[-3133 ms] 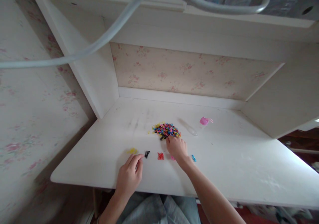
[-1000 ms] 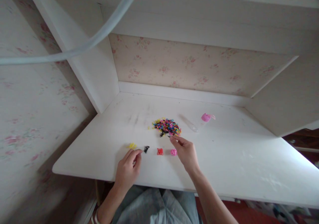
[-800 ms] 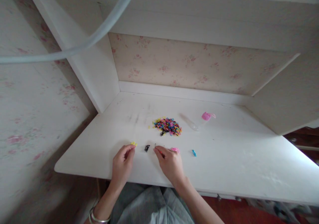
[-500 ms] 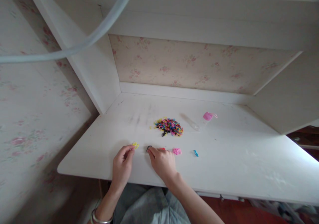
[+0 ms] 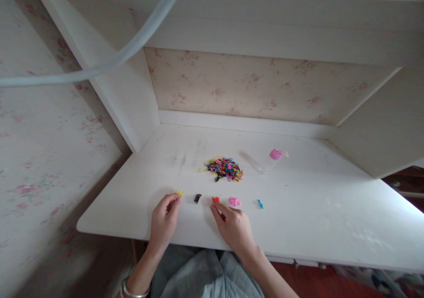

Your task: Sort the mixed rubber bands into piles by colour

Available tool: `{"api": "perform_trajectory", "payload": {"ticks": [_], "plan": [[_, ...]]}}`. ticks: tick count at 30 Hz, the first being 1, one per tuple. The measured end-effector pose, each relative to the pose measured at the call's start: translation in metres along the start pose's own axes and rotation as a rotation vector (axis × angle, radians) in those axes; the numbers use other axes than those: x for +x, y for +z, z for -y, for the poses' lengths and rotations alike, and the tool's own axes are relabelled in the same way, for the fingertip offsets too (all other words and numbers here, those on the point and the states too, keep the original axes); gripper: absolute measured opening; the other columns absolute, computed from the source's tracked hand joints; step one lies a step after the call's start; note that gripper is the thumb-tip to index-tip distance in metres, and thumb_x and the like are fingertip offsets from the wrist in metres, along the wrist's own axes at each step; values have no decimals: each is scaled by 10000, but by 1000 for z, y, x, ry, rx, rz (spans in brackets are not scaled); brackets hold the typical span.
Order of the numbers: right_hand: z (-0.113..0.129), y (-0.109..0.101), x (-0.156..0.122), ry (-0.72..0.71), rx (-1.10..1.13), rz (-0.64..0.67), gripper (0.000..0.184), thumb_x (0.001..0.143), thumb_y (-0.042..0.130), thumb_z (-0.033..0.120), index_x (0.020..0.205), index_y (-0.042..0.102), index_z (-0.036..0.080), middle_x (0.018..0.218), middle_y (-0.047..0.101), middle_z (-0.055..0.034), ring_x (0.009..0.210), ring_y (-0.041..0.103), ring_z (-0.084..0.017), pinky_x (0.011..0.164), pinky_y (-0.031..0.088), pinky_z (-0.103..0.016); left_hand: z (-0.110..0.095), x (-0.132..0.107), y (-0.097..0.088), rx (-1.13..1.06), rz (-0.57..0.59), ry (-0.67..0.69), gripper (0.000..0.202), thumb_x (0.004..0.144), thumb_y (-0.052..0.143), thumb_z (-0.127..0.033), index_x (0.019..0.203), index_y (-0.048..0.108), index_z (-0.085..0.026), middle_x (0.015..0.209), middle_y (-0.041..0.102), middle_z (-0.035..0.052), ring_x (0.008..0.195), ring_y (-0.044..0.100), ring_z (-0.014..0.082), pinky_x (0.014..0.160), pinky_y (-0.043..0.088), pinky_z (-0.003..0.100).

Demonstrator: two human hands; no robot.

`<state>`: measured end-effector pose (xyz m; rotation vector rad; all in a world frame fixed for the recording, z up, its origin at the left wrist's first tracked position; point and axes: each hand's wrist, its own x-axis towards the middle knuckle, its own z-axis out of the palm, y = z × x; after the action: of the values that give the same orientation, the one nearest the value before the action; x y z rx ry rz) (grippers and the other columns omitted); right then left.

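Observation:
My left hand (image 5: 164, 216) is closed in a pinch at a small heap of yellow rubber bands (image 5: 180, 193), with fingertips on its near left side. My right hand (image 5: 234, 225) is also pinched, its thumb and finger at the near edge of the red rubber bands (image 5: 215, 199). Between the hands lies a small bunch of black rubber bands (image 5: 198, 198). Pink rubber bands (image 5: 235, 201) sit just right of the red ones, and a few blue rubber bands (image 5: 260, 204) lie farther right. Behind this row spreads a larger mixed-colour pile of rubber bands (image 5: 225, 169).
On the white desk (image 5: 314, 218), a clear container with a pink lid (image 5: 275, 154) stands behind and right of the mixed pile. A white tube (image 5: 139, 39) crosses the upper left. Side panels and a shelf (image 5: 265, 33) enclose the desk's back.
My right hand has moved right, from the black rubber bands to the red ones, uncovering the black bunch. My left hand has stayed at the yellow bands.

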<state>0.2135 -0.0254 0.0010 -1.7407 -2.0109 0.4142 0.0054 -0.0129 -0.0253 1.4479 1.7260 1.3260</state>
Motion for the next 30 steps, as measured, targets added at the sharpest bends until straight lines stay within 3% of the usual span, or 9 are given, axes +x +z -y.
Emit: {"api": "perform_trajectory", "payload": {"ticks": [5, 10, 14, 20, 30], "plan": [[-47, -21, -22, 180, 154, -158, 429, 893, 400, 513, 909, 718, 225, 566, 627, -2, 485, 546, -98, 540, 372, -175, -20, 4, 10, 173, 94, 134, 247, 847, 480, -361, 900, 645, -185, 883, 694, 53, 776, 640, 160, 700, 500, 260], [-76, -29, -28, 269, 195, -245, 494, 855, 409, 575, 843, 725, 196, 528, 596, 1, 458, 506, -97, 522, 384, -178, -59, 15, 35, 446, 322, 323, 214, 854, 460, -291, 952, 640, -227, 906, 685, 36, 734, 628, 141, 709, 479, 255], [-79, -25, -31, 237, 230, -243, 475, 861, 414, 560, 835, 721, 199, 505, 570, 14, 450, 488, -95, 505, 372, -180, -72, 31, 61, 698, 423, 305, 195, 857, 464, -304, 902, 648, -260, 948, 675, 24, 782, 636, 153, 724, 461, 264], [-77, -24, -33, 213, 257, -223, 433, 874, 417, 529, 849, 712, 213, 506, 564, 27, 456, 487, -96, 517, 362, -182, -67, 53, 90, 780, 452, 310, 195, 834, 503, -301, 965, 636, -244, 1040, 653, 48, 885, 631, 184, 738, 454, 277], [-78, -26, -33, 195, 252, -200, 408, 886, 419, 498, 865, 703, 206, 516, 555, 23, 473, 493, -98, 537, 354, -183, -67, 61, 102, 832, 453, 330, 237, 898, 389, -257, 919, 621, -212, 1012, 636, 59, 872, 618, 173, 730, 440, 276]]}}
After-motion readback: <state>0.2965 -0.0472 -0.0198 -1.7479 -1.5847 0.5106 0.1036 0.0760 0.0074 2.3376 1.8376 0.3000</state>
